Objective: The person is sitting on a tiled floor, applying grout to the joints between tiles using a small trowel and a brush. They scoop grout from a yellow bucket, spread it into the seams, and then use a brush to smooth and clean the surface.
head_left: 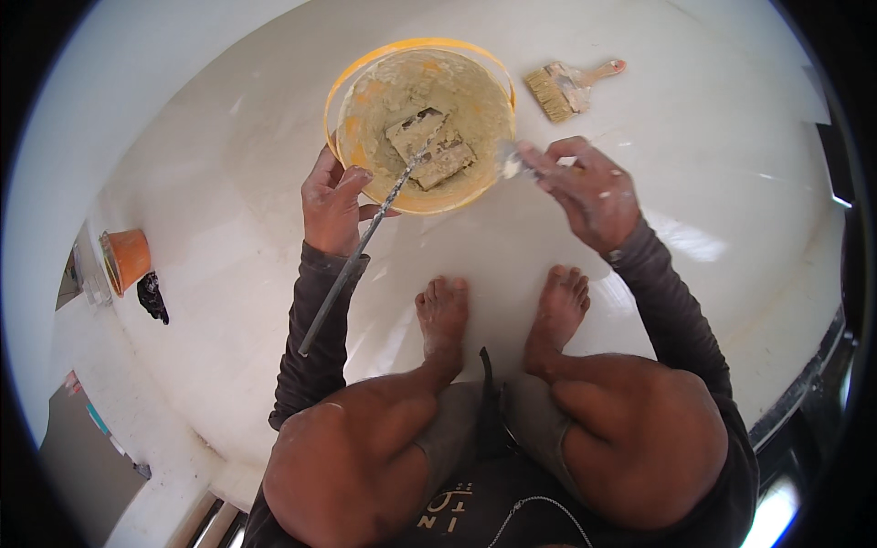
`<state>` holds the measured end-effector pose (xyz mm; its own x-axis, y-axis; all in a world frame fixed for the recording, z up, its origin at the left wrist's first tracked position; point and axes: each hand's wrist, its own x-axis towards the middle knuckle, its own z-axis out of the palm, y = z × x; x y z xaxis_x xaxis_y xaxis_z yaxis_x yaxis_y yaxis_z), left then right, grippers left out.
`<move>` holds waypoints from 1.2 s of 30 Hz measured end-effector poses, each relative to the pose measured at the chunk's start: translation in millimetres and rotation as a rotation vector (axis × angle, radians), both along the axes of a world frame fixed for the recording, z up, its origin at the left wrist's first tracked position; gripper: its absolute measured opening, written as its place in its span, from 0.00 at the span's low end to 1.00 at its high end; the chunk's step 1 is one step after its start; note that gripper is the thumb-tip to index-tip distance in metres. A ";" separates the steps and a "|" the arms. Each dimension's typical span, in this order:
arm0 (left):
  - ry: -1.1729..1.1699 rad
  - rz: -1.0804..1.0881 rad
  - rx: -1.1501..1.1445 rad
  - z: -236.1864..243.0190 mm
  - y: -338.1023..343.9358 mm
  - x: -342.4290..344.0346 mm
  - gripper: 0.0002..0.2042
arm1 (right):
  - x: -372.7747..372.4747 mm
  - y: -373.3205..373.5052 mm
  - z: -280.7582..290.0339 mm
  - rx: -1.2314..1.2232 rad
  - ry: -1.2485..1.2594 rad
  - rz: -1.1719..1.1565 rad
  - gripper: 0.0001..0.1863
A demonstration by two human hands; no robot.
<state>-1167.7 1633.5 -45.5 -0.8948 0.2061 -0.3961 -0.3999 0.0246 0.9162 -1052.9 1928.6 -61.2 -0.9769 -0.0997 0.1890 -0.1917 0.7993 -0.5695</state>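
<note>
A round bucket (368,87) with a yellow-orange rim stands on the floor, its inside caked with pale plaster. My left hand (334,203) grips its near left side, thumb over the rim. Inside lies a flat, plaster-crusted block-like piece (448,157), whose kind I cannot tell. A long thin metal rod (365,236) slants from the bucket across the rim, above my left wrist. My right hand (589,190), just off the bucket's right side, pinches a small scraper (510,163) with whitish stuff on it; its blade is blurred.
A wide plaster-crusted brush (565,89) lies on the pale floor (228,210) beyond my right hand. At the far left sit an orange tub (128,258) and a crumpled black scrap (153,297). My bare feet (445,315) are planted just this side of the bucket.
</note>
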 end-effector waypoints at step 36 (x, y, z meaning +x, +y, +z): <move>0.423 -0.230 -0.096 56.5 -24.2 1.1 0.31 | -62.4 -39.8 116.3 0.632 -0.373 0.089 0.10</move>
<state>-1166.7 1609.3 11.0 -0.9167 0.3980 -0.0347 0.0327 0.1613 0.9864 -1115.3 1888.8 55.0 -0.9482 -0.1613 -0.2737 -0.1548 0.9869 -0.0451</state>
